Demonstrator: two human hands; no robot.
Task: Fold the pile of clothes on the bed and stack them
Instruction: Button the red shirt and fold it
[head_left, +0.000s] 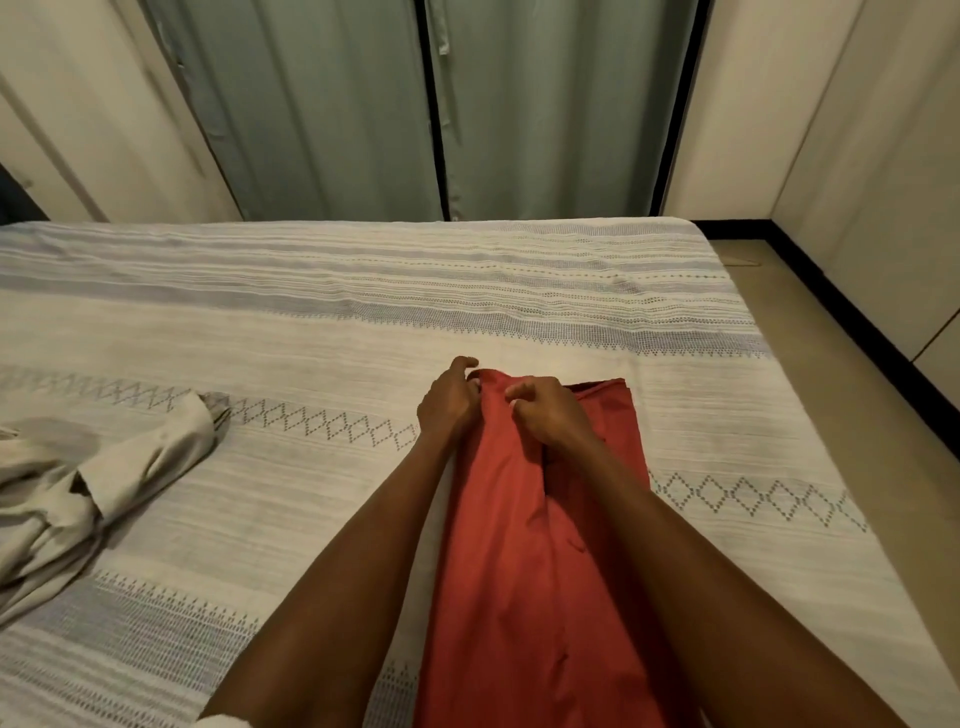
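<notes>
A red garment (524, 561) lies as a long strip on the bed (311, 322), running from the near edge up to the middle. My left hand (449, 402) pinches its far left corner. My right hand (548, 415) grips the far edge just beside it, fingers curled into the cloth. A folded part of the red garment lies flat to the right of my right hand. A crumpled beige garment (98, 467) lies at the left side of the bed, apart from both hands.
The bedspread is white with grey stripes and diamond patterns. Green curtains (415, 104) hang behind the bed. A strip of floor (831, 364) runs along the bed's right side, bounded by cream cabinet doors.
</notes>
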